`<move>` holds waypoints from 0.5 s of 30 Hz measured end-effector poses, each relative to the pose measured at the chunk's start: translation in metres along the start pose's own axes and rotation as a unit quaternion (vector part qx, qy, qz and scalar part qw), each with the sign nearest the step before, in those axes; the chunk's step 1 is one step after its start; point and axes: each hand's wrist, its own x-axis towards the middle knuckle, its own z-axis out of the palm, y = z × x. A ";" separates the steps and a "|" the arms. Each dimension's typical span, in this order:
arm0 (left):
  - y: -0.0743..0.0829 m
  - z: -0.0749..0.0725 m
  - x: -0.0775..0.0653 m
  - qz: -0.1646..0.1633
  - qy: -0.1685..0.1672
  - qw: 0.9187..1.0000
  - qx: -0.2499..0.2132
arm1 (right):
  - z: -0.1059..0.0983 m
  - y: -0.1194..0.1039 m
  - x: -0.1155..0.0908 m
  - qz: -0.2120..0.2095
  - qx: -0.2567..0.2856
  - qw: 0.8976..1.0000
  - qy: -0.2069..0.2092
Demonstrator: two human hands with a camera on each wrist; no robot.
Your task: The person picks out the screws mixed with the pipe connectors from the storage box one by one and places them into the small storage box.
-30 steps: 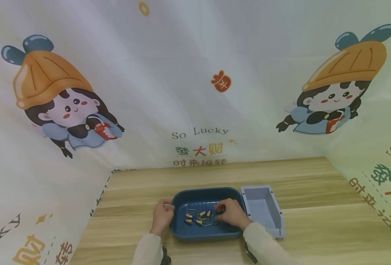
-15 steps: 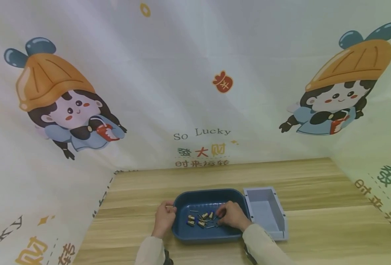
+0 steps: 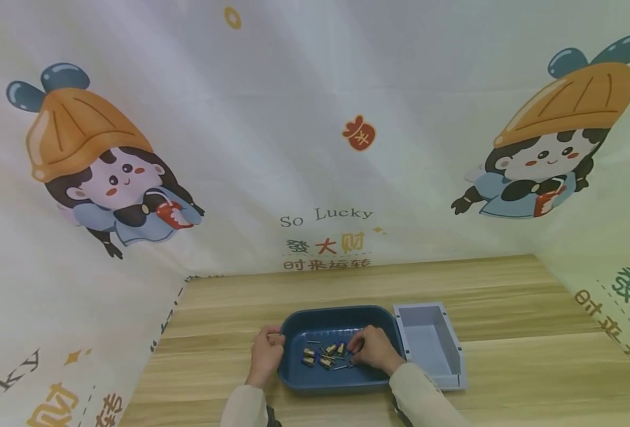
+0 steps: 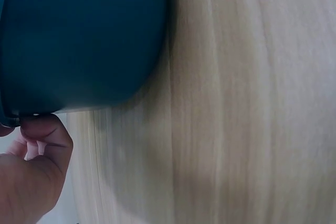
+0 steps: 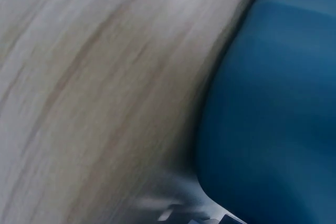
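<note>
Left grip point(image 3: 266, 357) holds tub point(image 3: 336, 385) (bin point(image 3: 430, 349) beside).

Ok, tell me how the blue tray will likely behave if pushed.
The blue tray would probably slide rather than tip, given its low walls and broad base. Its smooth, evenly curved walls suggest fairly stiff plastic. The thin metal rods lying loose inside may roll, while the brass pieces near them might shift.

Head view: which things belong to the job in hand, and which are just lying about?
Likely in the job:
dark blue tray, rim pinched by the left hand
brass-coloured fittings and thin metal pins, in the tray
right hand, fingers beside these parts

Apparently just surroundings:
grey bin beside the tray, no hand on it; role unclear
wood-grain tabletop
printed curtain
</note>
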 end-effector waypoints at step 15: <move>0.001 0.000 -0.001 -0.013 0.007 1.000 -0.002 | 0.003 0.001 0.000 -0.006 -0.029 1.000 0.010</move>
